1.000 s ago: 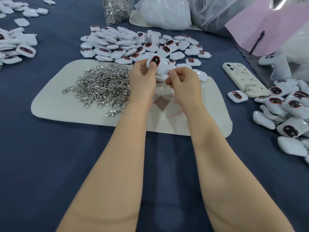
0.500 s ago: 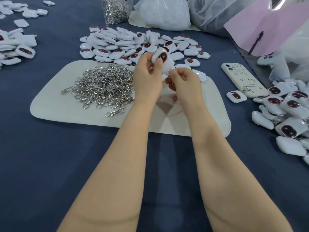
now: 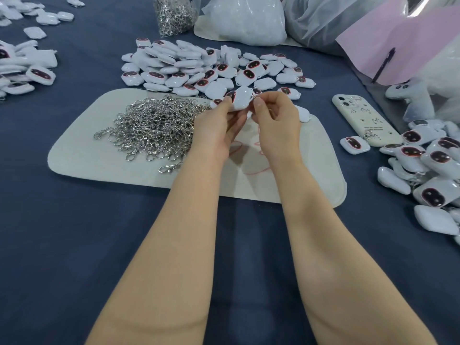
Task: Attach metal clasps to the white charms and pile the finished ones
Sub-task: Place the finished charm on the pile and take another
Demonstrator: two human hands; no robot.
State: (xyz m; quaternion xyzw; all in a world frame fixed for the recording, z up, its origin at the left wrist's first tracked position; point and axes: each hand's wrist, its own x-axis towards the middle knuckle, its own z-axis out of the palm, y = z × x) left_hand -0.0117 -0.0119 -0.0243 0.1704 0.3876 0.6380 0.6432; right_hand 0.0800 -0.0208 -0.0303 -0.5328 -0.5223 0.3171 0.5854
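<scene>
White charm (image 3: 241,98) held off the surface, over the far edge of the cream mat (image 3: 79,155). Gripped on its left side by the left hand (image 3: 219,125), fingers (image 3: 225,103) curled round the body. Right hand (image 3: 276,120) touching its right edge, fingers (image 3: 258,103) pinched on a small metal clasp (image 3: 254,96), mostly hidden.

Heap of loose clasps (image 3: 156,125) on the left half of the mat, just beside the left wrist. One stray clasp (image 3: 170,168) lying apart at the heap's near edge.

Large pile of charms (image 3: 199,68) just beyond the mat, some face up, some face down. Second pile (image 3: 428,165) at the right edge, chains visible among them. Third pile (image 3: 22,68) at the far left.

Cream phone (image 3: 363,120) between mat and right pile, one charm (image 3: 354,145) touching its near end. Clear bag of clasps (image 3: 174,13) and white bag (image 3: 246,21) at the back. All on dark blue worktop (image 3: 74,245).
</scene>
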